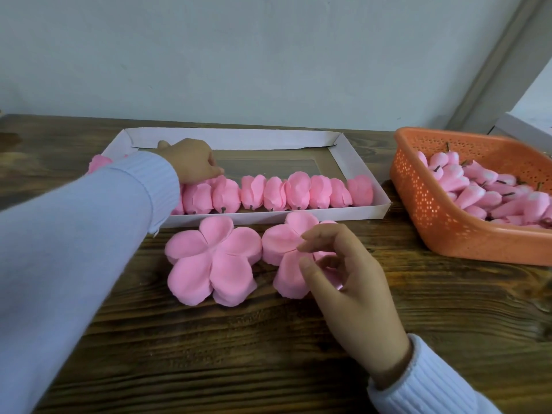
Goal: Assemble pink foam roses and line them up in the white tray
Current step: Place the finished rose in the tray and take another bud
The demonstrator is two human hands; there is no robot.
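Observation:
A white tray [352, 162] lies across the wooden table, with a row of several pink foam roses [298, 191] along its front wall. My left hand [188, 162] reaches into the tray's left part, its curled fingers closed over a rose [197, 198] in that row. In front of the tray lie two stacks of flat pink five-petal pieces, the left stack [212, 258] and the right stack [280, 240]. My right hand [352, 288] hovers over the right stack, thumb and forefinger slightly apart at its centre, with nothing between them.
An orange perforated basket [433, 216] at the right holds several pink foam buds [478, 192] with dark stems. The rear half of the tray shows its bare bottom. Dark wooden table [239, 354] stretches toward me; a pale wall stands behind.

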